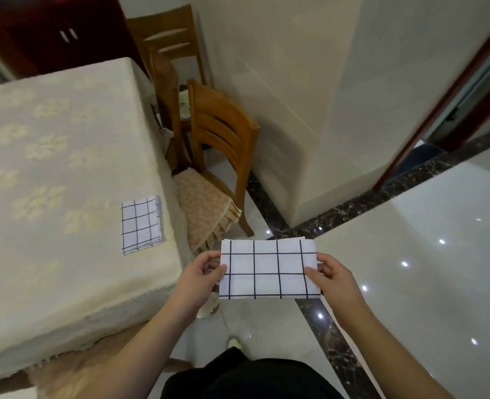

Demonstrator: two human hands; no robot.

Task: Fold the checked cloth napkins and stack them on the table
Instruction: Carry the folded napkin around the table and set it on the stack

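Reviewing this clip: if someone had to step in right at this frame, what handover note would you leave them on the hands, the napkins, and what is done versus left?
Left hand: grip pinches the left edge of the held napkin.
Right hand: grip pinches its right edge.
The held napkin is folded into a wide rectangle, in the air over the floor, off the table's corner.
One folded napkin lies flat on the table, near its right edge.
Done: one napkin folded and placed; the held one at least partly folded.
Left: probably fold the held napkin once more to match, then set it on the folded napkin. No other napkins are in view.
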